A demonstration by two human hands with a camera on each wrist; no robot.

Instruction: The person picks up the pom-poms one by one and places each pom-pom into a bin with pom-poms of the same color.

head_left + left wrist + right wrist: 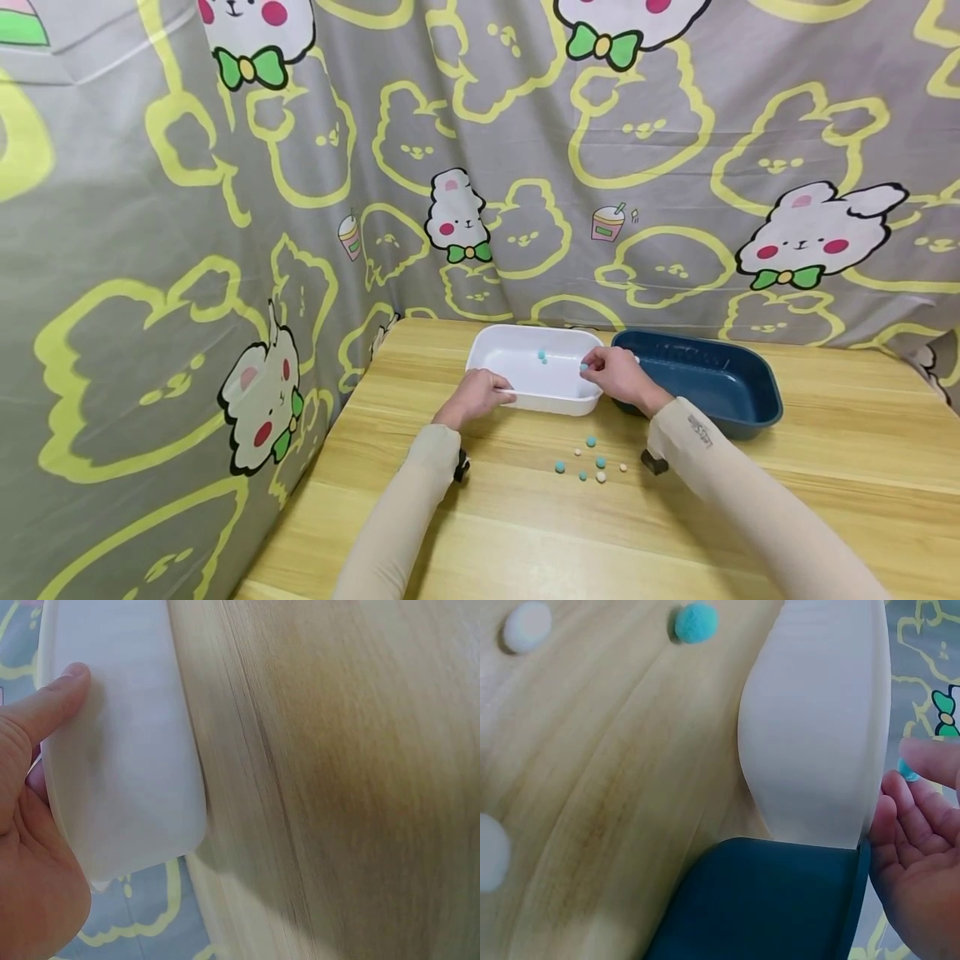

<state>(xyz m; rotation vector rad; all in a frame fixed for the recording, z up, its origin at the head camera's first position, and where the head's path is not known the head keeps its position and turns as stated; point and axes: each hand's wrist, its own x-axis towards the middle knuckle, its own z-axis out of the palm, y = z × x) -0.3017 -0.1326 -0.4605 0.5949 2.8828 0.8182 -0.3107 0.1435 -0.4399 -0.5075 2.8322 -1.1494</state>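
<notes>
The left hand [477, 393] grips the near-left rim of a white tray [517, 367], rounded at the corners and sitting upright, with two blue pom-poms [542, 355] on its floor. The right hand [617, 373] pinches a small blue pom-pom [907, 769] at that tray's right end, beside a navy tray [708, 375]. Loose blue and white pom-poms [600, 462] lie scattered in front of the white tray

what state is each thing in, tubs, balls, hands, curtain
white tub: upright, uncovered, two blue balls inside
dark blue tub: upright, uncovered
loose balls: four blue, three white, scattered on the table
held ball: blue, pinched, off the table
left hand: gripping the white tub's near rim
right hand: pinching the held ball
curtain: hanging, creased
</notes>
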